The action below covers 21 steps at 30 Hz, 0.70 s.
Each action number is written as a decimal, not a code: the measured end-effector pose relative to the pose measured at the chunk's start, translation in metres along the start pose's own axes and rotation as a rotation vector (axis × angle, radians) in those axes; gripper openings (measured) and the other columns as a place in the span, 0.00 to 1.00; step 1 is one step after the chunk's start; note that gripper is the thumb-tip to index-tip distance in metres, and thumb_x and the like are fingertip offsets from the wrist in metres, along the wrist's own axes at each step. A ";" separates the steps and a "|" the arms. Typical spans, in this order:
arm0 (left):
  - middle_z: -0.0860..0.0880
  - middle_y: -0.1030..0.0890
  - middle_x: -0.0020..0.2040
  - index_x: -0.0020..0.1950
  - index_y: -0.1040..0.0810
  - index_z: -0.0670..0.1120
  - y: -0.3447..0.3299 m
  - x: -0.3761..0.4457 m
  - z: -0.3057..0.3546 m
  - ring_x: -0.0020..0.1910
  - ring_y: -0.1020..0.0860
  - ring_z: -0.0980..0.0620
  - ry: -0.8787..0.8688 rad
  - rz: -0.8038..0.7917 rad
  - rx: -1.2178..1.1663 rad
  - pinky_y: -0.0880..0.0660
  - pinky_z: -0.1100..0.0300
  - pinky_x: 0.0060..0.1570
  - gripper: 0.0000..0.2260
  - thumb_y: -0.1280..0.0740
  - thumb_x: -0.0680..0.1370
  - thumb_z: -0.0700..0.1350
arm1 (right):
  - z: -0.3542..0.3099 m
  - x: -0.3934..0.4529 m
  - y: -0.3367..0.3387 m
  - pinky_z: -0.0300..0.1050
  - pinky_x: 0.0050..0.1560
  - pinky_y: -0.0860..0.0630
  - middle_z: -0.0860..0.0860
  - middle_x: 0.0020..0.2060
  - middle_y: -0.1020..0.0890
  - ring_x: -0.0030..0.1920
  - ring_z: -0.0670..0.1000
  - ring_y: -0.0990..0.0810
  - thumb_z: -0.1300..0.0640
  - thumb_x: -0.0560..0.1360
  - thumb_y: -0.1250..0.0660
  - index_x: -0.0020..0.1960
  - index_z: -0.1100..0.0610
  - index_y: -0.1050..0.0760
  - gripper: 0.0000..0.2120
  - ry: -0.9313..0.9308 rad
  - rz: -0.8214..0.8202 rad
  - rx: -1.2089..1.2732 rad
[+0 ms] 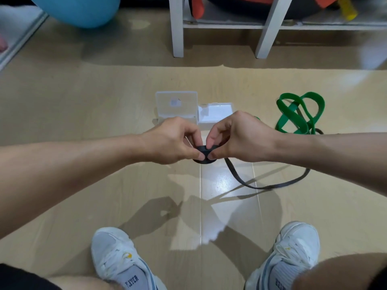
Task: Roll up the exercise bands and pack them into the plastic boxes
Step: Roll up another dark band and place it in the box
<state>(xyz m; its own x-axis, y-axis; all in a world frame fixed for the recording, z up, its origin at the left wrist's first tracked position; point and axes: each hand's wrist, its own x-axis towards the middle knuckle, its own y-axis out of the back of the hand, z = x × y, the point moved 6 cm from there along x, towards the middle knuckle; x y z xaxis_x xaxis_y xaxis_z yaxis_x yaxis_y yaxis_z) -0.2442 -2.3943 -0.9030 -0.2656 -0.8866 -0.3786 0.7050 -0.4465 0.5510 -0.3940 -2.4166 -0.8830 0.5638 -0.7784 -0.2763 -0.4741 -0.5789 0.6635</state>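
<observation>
Shoes (117,258) and bare knees sit closest, below both hands, planted on the floor (83,101). Far beyond the hands stands a white shelf (266,28), with a blue ball (79,9) off past the left hand. Out past the right hand, well apart from it, a green band (299,114) lies in loose loops, not yet rolled. Just beyond the knuckles sit two clear boxes (178,105), side by side and touching; the left one looks open, though whether either holds anything I cannot tell.

Left hand (173,141) and right hand (236,137) meet fingertip to fingertip, each pinching the black band (204,159), which is wound into a small tight coil between them. Its loose tail (261,186) runs down from under the right hand, curves along the floor and passes back under the right forearm.

Judging by that tail, the rolling step is under way with a fair length left to wind. Next calls for turning the coil while keeping thumb pressure on it, so the rubber does not spring open, and feeding the tail in flat without twists.
</observation>
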 end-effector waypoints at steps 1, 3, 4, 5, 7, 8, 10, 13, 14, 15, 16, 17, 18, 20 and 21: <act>0.53 0.16 0.33 0.41 0.19 0.46 0.002 0.000 -0.004 0.34 0.19 0.56 0.012 0.002 -0.059 0.23 0.50 0.44 0.09 0.19 0.71 0.43 | 0.002 0.001 0.001 0.38 0.44 0.22 0.45 0.36 0.13 0.36 0.41 0.18 0.58 0.68 0.19 0.41 0.48 0.17 0.09 -0.005 0.008 0.045; 0.45 0.13 0.40 0.43 0.19 0.41 0.006 0.000 -0.010 0.40 0.16 0.50 0.018 0.003 -0.205 0.20 0.44 0.52 0.12 0.19 0.68 0.43 | 0.005 0.003 0.005 0.40 0.44 0.22 0.47 0.37 0.13 0.35 0.41 0.18 0.59 0.68 0.18 0.42 0.50 0.17 0.09 -0.011 0.024 0.172; 0.39 0.14 0.45 0.45 0.20 0.39 0.007 0.000 -0.011 0.44 0.16 0.47 0.013 0.003 -0.275 0.20 0.44 0.56 0.13 0.20 0.68 0.43 | 0.007 0.004 0.006 0.40 0.42 0.22 0.49 0.38 0.12 0.36 0.42 0.18 0.59 0.67 0.18 0.43 0.51 0.17 0.10 -0.016 0.024 0.236; 0.35 0.15 0.49 0.45 0.21 0.38 0.008 0.000 -0.012 0.46 0.16 0.45 0.005 0.000 -0.335 0.19 0.46 0.57 0.13 0.21 0.67 0.42 | 0.008 0.005 0.007 0.40 0.41 0.23 0.51 0.39 0.12 0.36 0.44 0.18 0.60 0.67 0.18 0.43 0.52 0.18 0.10 -0.026 0.018 0.288; 0.31 0.17 0.52 0.44 0.22 0.40 0.007 0.000 -0.014 0.47 0.16 0.43 0.001 -0.002 -0.415 0.18 0.52 0.55 0.11 0.23 0.68 0.41 | 0.009 0.006 0.008 0.43 0.43 0.23 0.54 0.40 0.12 0.38 0.48 0.16 0.61 0.67 0.18 0.44 0.54 0.18 0.11 -0.041 -0.006 0.338; 0.31 0.17 0.51 0.44 0.22 0.41 0.006 0.000 -0.015 0.48 0.16 0.42 0.007 -0.001 -0.438 0.18 0.52 0.56 0.10 0.23 0.68 0.39 | 0.009 0.007 0.008 0.45 0.44 0.23 0.53 0.40 0.12 0.39 0.49 0.16 0.62 0.67 0.19 0.45 0.55 0.18 0.11 -0.040 -0.018 0.333; 0.34 0.17 0.49 0.43 0.23 0.42 0.005 0.001 -0.019 0.49 0.16 0.41 0.016 -0.003 -0.467 0.18 0.49 0.57 0.09 0.23 0.72 0.34 | 0.008 0.008 0.008 0.46 0.43 0.23 0.52 0.41 0.12 0.39 0.49 0.16 0.64 0.68 0.19 0.47 0.55 0.20 0.13 -0.035 -0.029 0.310; 0.34 0.17 0.49 0.43 0.23 0.40 0.003 0.001 -0.020 0.47 0.15 0.44 0.025 -0.005 -0.500 0.17 0.53 0.54 0.07 0.27 0.75 0.32 | 0.010 0.008 0.008 0.46 0.38 0.27 0.52 0.40 0.12 0.37 0.51 0.18 0.61 0.67 0.18 0.46 0.55 0.24 0.16 -0.051 -0.003 0.287; 0.35 0.17 0.48 0.43 0.23 0.40 0.002 0.000 -0.020 0.46 0.15 0.45 0.028 -0.012 -0.498 0.17 0.53 0.53 0.07 0.27 0.75 0.32 | 0.010 0.007 0.008 0.46 0.38 0.28 0.52 0.39 0.12 0.36 0.51 0.19 0.60 0.67 0.18 0.45 0.55 0.23 0.15 -0.053 0.013 0.267; 0.38 0.17 0.47 0.44 0.23 0.41 0.001 0.000 -0.019 0.45 0.15 0.46 0.032 -0.026 -0.467 0.17 0.53 0.54 0.07 0.26 0.75 0.33 | 0.009 0.006 0.008 0.47 0.39 0.26 0.51 0.38 0.12 0.35 0.50 0.18 0.59 0.67 0.17 0.44 0.55 0.23 0.14 -0.049 0.025 0.235; 0.40 0.17 0.45 0.46 0.22 0.42 0.001 0.000 -0.018 0.44 0.16 0.47 0.033 -0.039 -0.394 0.18 0.52 0.55 0.07 0.25 0.75 0.34 | 0.008 0.005 0.007 0.48 0.40 0.24 0.51 0.37 0.13 0.36 0.50 0.17 0.59 0.67 0.17 0.43 0.54 0.23 0.14 -0.039 0.031 0.189; 0.42 0.16 0.45 0.47 0.20 0.44 0.000 0.000 -0.017 0.43 0.16 0.48 0.028 -0.045 -0.292 0.19 0.51 0.54 0.08 0.23 0.74 0.37 | 0.006 0.004 0.006 0.50 0.42 0.22 0.50 0.37 0.13 0.37 0.50 0.16 0.58 0.67 0.18 0.42 0.53 0.23 0.14 -0.028 0.031 0.126; 0.44 0.14 0.44 0.48 0.19 0.46 -0.001 0.000 -0.014 0.42 0.16 0.48 0.019 -0.042 -0.184 0.19 0.48 0.53 0.09 0.21 0.72 0.41 | 0.004 0.002 0.004 0.50 0.44 0.21 0.49 0.37 0.13 0.38 0.50 0.16 0.57 0.67 0.18 0.41 0.52 0.25 0.15 -0.017 0.027 0.047; 0.50 0.13 0.41 0.44 0.16 0.51 -0.002 -0.001 -0.006 0.42 0.15 0.47 0.006 -0.010 -0.025 0.17 0.42 0.51 0.08 0.19 0.69 0.47 | -0.001 -0.001 0.001 0.51 0.45 0.20 0.47 0.37 0.13 0.39 0.49 0.17 0.55 0.68 0.20 0.40 0.49 0.27 0.15 0.014 0.021 -0.091; 0.52 0.14 0.38 0.42 0.16 0.51 -0.002 -0.002 -0.002 0.42 0.15 0.46 0.002 0.005 0.025 0.18 0.40 0.48 0.07 0.19 0.69 0.48 | -0.004 -0.001 -0.001 0.51 0.45 0.20 0.46 0.37 0.13 0.40 0.48 0.17 0.54 0.68 0.20 0.40 0.48 0.28 0.15 0.029 0.017 -0.127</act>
<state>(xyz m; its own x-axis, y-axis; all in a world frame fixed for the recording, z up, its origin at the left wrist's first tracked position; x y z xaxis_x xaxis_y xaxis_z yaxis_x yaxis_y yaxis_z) -0.2440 -2.3916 -0.9050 -0.2608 -0.8884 -0.3779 0.6894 -0.4454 0.5713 -0.3919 -2.4142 -0.8807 0.5762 -0.7796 -0.2454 -0.3951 -0.5285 0.7514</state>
